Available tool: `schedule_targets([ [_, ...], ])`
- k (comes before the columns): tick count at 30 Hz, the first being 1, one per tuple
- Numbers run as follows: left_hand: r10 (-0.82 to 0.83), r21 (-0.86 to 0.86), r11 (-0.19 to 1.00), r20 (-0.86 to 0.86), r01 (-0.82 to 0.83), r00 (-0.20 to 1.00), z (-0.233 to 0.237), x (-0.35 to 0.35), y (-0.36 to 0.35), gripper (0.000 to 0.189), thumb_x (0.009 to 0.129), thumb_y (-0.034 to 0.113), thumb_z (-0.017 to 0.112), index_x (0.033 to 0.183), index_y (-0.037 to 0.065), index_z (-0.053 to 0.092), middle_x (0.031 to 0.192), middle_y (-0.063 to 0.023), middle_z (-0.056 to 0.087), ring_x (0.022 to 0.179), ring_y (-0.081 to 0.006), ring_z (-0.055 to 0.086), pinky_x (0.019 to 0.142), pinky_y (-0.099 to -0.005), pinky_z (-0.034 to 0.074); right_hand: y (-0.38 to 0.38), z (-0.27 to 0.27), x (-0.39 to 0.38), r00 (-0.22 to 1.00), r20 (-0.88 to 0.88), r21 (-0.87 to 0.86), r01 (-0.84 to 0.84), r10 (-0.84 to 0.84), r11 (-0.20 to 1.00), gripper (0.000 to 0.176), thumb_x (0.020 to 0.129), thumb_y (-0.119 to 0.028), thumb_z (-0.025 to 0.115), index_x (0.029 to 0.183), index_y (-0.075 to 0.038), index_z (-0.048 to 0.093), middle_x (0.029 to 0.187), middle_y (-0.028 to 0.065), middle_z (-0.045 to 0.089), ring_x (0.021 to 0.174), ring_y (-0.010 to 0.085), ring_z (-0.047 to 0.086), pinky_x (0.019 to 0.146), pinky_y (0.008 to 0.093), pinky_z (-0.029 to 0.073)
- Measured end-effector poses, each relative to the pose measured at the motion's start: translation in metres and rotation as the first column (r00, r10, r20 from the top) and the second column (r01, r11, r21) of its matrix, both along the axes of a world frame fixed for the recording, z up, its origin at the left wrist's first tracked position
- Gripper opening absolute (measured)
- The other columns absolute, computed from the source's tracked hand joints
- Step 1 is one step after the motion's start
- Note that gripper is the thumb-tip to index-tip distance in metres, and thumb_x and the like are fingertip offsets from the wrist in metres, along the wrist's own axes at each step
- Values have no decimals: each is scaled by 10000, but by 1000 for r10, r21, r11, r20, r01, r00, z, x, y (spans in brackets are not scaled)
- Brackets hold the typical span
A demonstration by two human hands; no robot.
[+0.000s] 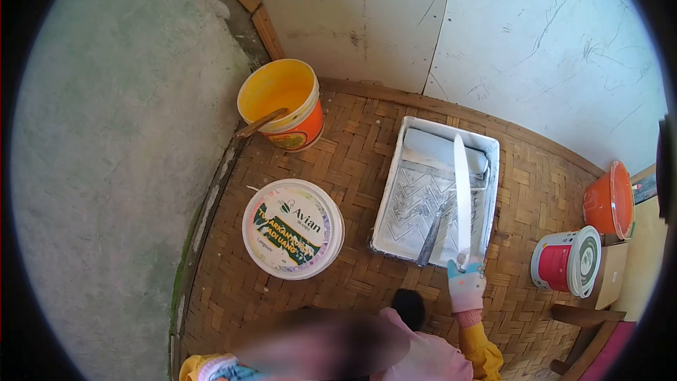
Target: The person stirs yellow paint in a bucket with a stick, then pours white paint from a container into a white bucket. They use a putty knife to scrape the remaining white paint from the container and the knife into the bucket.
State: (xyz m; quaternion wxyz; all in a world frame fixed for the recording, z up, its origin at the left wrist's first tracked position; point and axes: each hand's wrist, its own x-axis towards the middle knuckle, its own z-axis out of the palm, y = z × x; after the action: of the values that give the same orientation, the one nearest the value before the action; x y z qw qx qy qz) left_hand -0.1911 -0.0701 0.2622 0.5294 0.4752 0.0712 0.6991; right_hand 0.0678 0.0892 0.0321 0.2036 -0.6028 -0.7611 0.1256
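My right hand [467,283], in a white, pink and light-blue glove, is closed round the lower end of a long white flat stick [462,194]. The stick extends over the right side of a white paint tray [379,229]. Inside the tray, a white-coated roller [444,149] lies across the far end, and its dark handle [429,241] points toward me. My left hand [236,368], gloved in light blue and white, is at the bottom edge beside a yellow sleeve; its fingers are hidden.
Left of the tray are a closed white Avian bucket [293,229] and an open orange bucket [303,130] with a wooden stick [262,123]. At right stand a red-and-white bucket [557,262], an orange pail [603,204] and a cardboard box [612,275]. Walls border the woven floor.
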Motion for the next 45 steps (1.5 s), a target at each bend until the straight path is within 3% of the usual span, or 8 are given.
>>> schedule_targets([
  [3, 128, -186, 928, -654, -322, 745, -15, -45, -13, 220, 766, 150, 594, 853, -42, 528, 760, -129, 535, 610, -221, 556, 552, -319, 469, 2, 5, 9, 994, 39, -9, 105, -104, 994, 260, 689, -235, 670, 809, -45, 538, 736, 158, 543, 665, 340, 553, 585, 408, 461],
  [8, 89, -83, 42, -992, -996, 86, -63, -44, -13, 93, 781, 106, 588, 819, 26, 558, 738, -87, 572, 620, -166, 566, 589, -296, 460, 0, -6, 15, 992, 4, 0, 128, -128, 992, 270, 685, -265, 677, 793, -54, 547, 724, 146, 543, 636, 329, 564, 555, 402, 461],
  [14, -567, -865, 220, -489, -451, 662, -120, -40, -17, 386, 849, 340, 508, 1105, 52, 521, 896, -68, 623, 719, -128, 595, 662, -244, 461, 13, -10, -29, 971, 234, -76, -28, 45, 997, 396, 661, -412, 678, 731, -37, 572, 679, 158, 566, 603, 323, 575, 534, 389, 463],
  [20, -249, -988, 35, -151, -147, 957, -226, 18, 58, 506, 877, 312, 482, 1279, 65, 301, 1101, -179, 522, 878, -294, 590, 763, -333, 489, 20, -8, -63, 997, 72, -226, 47, -31, 973, 379, 651, -415, 673, 723, -53, 588, 658, 162, 587, 617, 330, 588, 571, 405, 473],
  [38, 475, -937, 231, 342, 260, 811, -294, 80, 117, 545, 857, 16, 403, 1322, 194, 184, 1153, -258, 406, 977, -446, 498, 812, -497, 472, 38, 29, -22, 969, -240, -429, -50, -60, 902, 293, 621, -213, 687, 762, -26, 510, 637, 138, 550, 569, 296, 562, 548, 369, 459],
  [41, 91, -590, 570, -646, -572, 758, -308, 82, 115, 548, 872, 40, 391, 1329, 241, 168, 1176, -257, 385, 989, -452, 490, 817, -480, 471, 19, 47, -6, 985, -171, -377, -81, 17, 923, 291, 621, -212, 696, 761, -37, 511, 661, 126, 545, 611, 293, 559, 566, 369, 457],
  [43, 437, -959, 253, 232, 128, 869, -286, 81, 130, 509, 896, 81, 350, 1335, 245, 151, 1196, -241, 372, 1000, -449, 488, 846, -481, 450, 7, 45, 9, 988, -108, -313, -141, 112, 939, 286, 626, -218, 688, 788, -46, 527, 696, 127, 555, 641, 295, 562, 589, 372, 459],
  [45, 456, -934, 318, 301, 162, 838, -288, 82, 125, 498, 901, 92, 337, 1335, 244, 146, 1191, -233, 377, 1012, -443, 483, 866, -482, 435, -5, 51, 18, 989, -94, -337, -142, 117, 931, 295, 629, -227, 686, 803, -45, 532, 713, 130, 559, 654, 296, 566, 596, 373, 461],
])
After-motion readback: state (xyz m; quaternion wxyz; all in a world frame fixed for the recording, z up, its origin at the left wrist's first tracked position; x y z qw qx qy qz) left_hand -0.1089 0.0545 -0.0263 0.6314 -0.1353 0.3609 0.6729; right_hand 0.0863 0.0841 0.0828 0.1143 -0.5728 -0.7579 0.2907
